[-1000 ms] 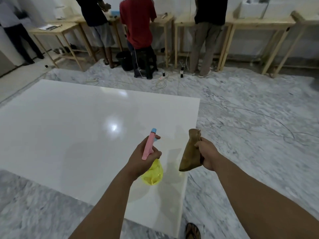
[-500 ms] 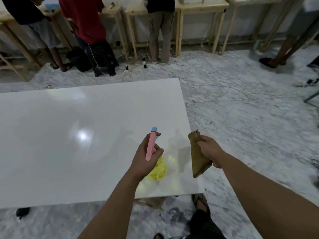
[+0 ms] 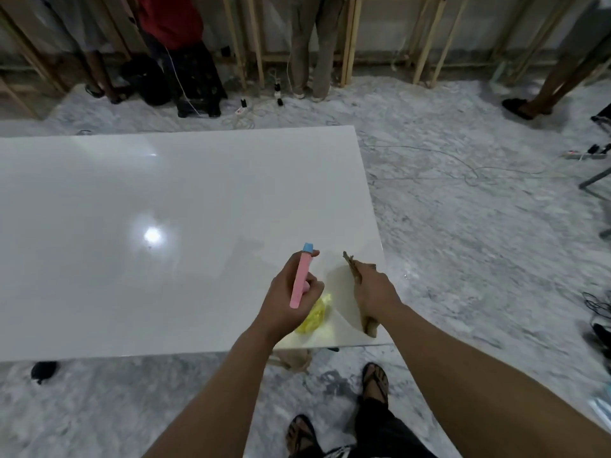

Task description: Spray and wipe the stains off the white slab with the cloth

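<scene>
Two hands are raised over the near right corner of the white slab point(image 3: 165, 226), neither touching it. The left hand point(image 3: 291, 295) grips the spray bottle point(image 3: 301, 280), fingers curled round its pink head, one finger at the blue nozzle end; the yellow body hangs below the palm. The right hand point(image 3: 373, 292) grips the brown cloth point(image 3: 370, 325), bunched, with ends showing ahead of and behind the fist.

Risks, as judged: the nozzle points forward and away from the hand, so spray could land far from any stain. No stain is legible on the glossy surface, apart from a tiny dark speck near the bright glare spot well to the left of the left hand; glare may hide marks. The cloth, being bunched, offers little wiping face unless opened. Overspray near the slab edge just right of the right hand could wet the marble floor point(image 3: 479, 259) by the sandalled feet.
</scene>
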